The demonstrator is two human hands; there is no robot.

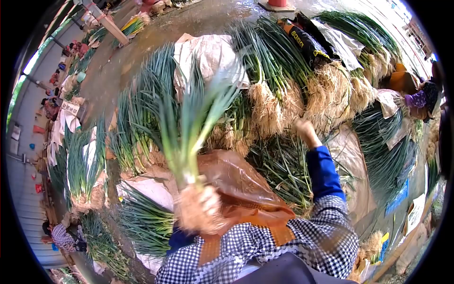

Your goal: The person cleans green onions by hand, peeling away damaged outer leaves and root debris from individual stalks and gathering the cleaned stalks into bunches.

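Now your left hand point(211, 200) is grasping one onion bunch point(187, 146) by the roots point(193, 215). Your right hand point(306, 132) is near the other onions point(272, 106); its grip I cannot tell.

We curl our bare left hand point(209, 199) closed at the near left, and stretch our blue-and-checked-sleeved right arm point(325, 175) farther right, its bare right hand point(305, 129) too blurred to read.

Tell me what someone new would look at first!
Probably the big bunch of green onions in the left hand, with blurry leaves on top and roots at the bottom. Next, the shaggy pale roots just beyond the right hand, maybe also the shiny brown plastic in front of the person.
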